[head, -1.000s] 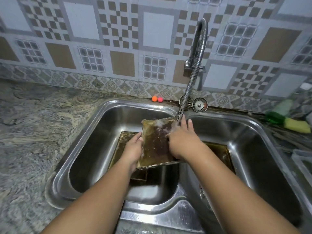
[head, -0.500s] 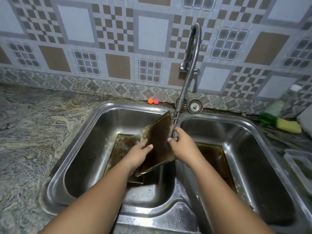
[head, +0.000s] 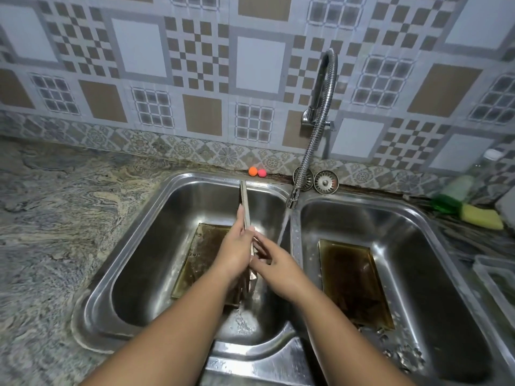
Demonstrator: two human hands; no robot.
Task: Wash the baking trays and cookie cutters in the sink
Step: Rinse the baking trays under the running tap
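A brown-stained baking tray (head: 245,201) stands on edge over the left basin, seen edge-on. My left hand (head: 235,250) grips it from the left side. My right hand (head: 274,263) holds it from the right, fingers on its face. A second stained tray (head: 198,257) lies flat on the left basin's floor. A third tray (head: 354,280) lies flat in the right basin. Water runs from the flexible faucet (head: 309,151) just right of the held tray. No cookie cutters are visible.
The double steel sink (head: 295,246) has a raised divider. Two strainer plugs (head: 326,181) and two small balls (head: 257,171) sit at the back rim. A green bottle (head: 451,195) and a yellow sponge (head: 482,217) lie at right, with a clear container (head: 496,282) beside the sink.
The held tray has turned from facing me to standing edge-on and shifted left, out from under the running water. Both hands stayed on it.
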